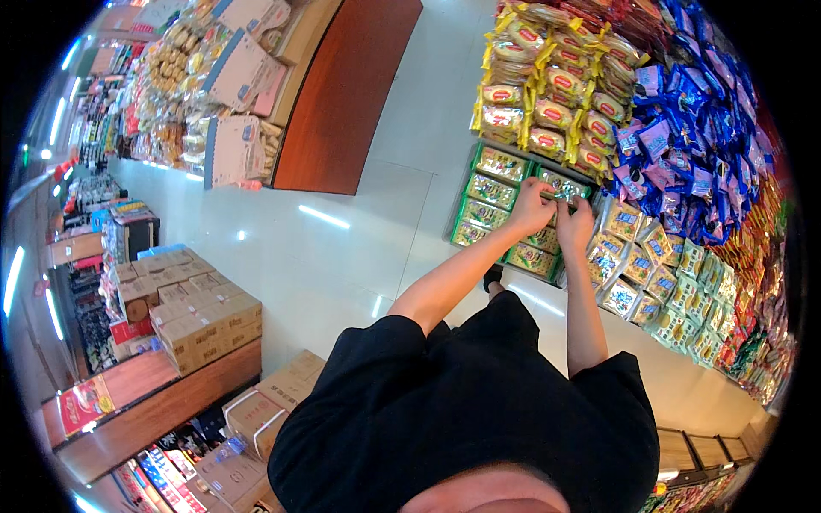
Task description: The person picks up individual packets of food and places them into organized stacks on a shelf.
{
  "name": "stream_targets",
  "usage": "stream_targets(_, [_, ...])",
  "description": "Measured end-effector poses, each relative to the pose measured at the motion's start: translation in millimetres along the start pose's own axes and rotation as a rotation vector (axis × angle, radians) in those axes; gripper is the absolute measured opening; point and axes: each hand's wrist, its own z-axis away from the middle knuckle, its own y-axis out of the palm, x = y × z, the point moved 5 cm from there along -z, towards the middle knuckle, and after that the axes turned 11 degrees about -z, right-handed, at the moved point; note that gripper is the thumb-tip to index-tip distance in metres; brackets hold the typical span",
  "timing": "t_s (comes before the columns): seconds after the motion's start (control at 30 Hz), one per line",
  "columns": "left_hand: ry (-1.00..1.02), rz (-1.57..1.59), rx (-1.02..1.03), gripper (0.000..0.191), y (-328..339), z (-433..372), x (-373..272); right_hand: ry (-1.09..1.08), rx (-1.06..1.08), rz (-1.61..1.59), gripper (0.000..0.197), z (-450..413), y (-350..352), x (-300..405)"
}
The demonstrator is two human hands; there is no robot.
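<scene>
My left hand (pixel 533 210) and my right hand (pixel 575 226) meet over the right column of a display bin (pixel 456 215). Between them, the fingertips of both pinch the near edge of a green-wrapped snack packet (pixel 564 183). Fingers cover part of that packet, so whether it is lifted off those below cannot be told. More green packets (pixel 490 189) lie flat in the left column. Below my hands, others of the same kind (pixel 531 258) fill the near end of the right column, partly hidden by my forearms.
Yellow-ended packs (pixel 553 112) are stacked beyond the bin. Blue packets (pixel 693 141) heap up at the right, with small clear-wrapped packs (pixel 619 256) nearer. A wood-panelled display stand (pixel 349 96) rises across the tiled floor (pixel 397 211). Cardboard cartons (pixel 205 314) are stacked at the left.
</scene>
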Motion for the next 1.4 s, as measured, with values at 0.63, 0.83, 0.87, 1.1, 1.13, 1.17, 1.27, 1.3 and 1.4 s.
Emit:
stream_targets(0.63, [-0.246,0.496,-1.114,0.072,-179,418,105,-0.638,0.863,-0.228,0.028,367,73,174])
stream_targets(0.83, [-0.249,0.568,-1.598,0.065,-176,613,152,-0.814,1.352,-0.329,0.027,545,110,180])
stream_targets(0.87, [-0.296,0.496,-1.659,0.067,-171,643,153,-0.845,1.43,-0.318,0.027,575,113,180])
stream_targets(1.1, [-0.523,0.563,-2.1,0.076,-97,810,188,-0.921,2.035,-0.164,0.025,767,104,145])
stream_targets(1.13, [-0.563,0.577,-2.149,0.076,-82,825,196,-0.953,2.098,-0.149,0.026,788,98,138])
stream_targets(1.17, [-0.577,0.608,-2.239,0.077,-68,838,203,-0.958,2.153,-0.125,0.026,805,92,132])
stream_targets(1.27, [-0.637,0.685,-2.437,0.079,-33,874,222,-1.083,2.297,0.102,0.029,862,80,106])
stream_targets(1.3, [-0.643,0.728,-2.501,0.08,-24,885,226,-1.087,2.326,0.11,0.029,879,79,101])
stream_targets(1.4, [-0.846,0.809,-2.521,0.082,-6,920,237,-1.278,2.311,0.308,0.031,930,76,76])
